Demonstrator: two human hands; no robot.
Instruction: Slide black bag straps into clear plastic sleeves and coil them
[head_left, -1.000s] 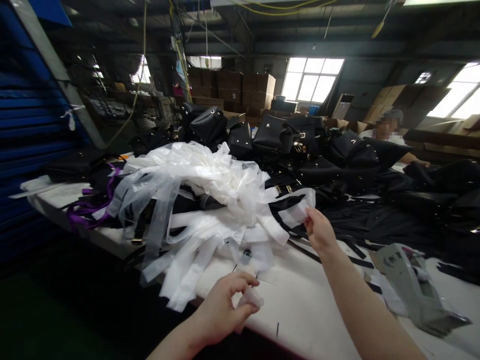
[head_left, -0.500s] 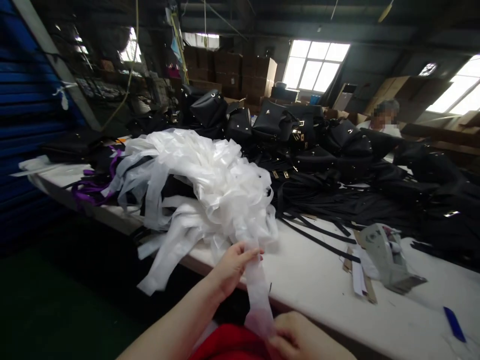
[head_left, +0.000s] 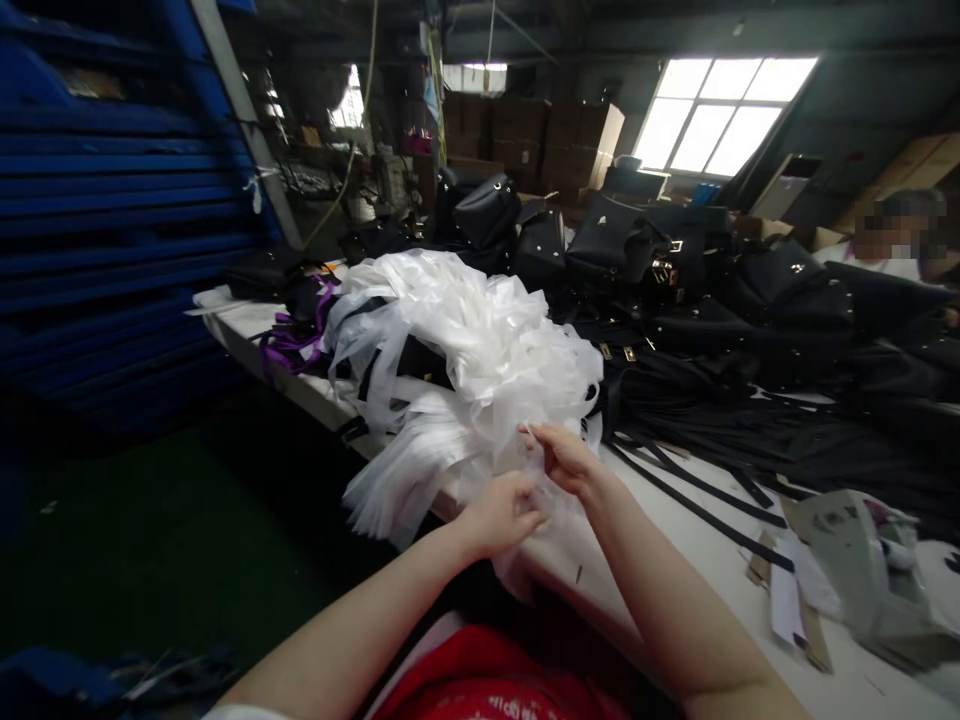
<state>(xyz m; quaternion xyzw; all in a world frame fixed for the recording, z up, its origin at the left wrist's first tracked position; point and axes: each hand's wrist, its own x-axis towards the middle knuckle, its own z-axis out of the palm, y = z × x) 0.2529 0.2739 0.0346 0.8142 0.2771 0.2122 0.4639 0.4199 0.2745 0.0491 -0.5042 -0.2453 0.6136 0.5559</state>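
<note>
A large heap of translucent white plastic strips (head_left: 487,330) lies on the table, its loose ends fanning over the front edge. My left hand (head_left: 501,515) is closed on a plastic strip (head_left: 517,575) that hangs down past the table edge. Just above and to the right, my right hand (head_left: 562,458) pinches the thin plastic at the near side of the heap. The two hands are close together, and part of the strip between them is hidden by the fingers.
Black bags (head_left: 622,240) with gold hardware are piled behind the heap. Black straps (head_left: 705,480) and a grey tape dispenser (head_left: 870,560) lie to the right on the white table (head_left: 645,540). Blue stacked racks (head_left: 127,220) stand left. A person (head_left: 892,235) is at the far right.
My right hand has risen from low near my body to the heap, beside the left hand. The strip no longer stretches down between them. The view has turned left.
</note>
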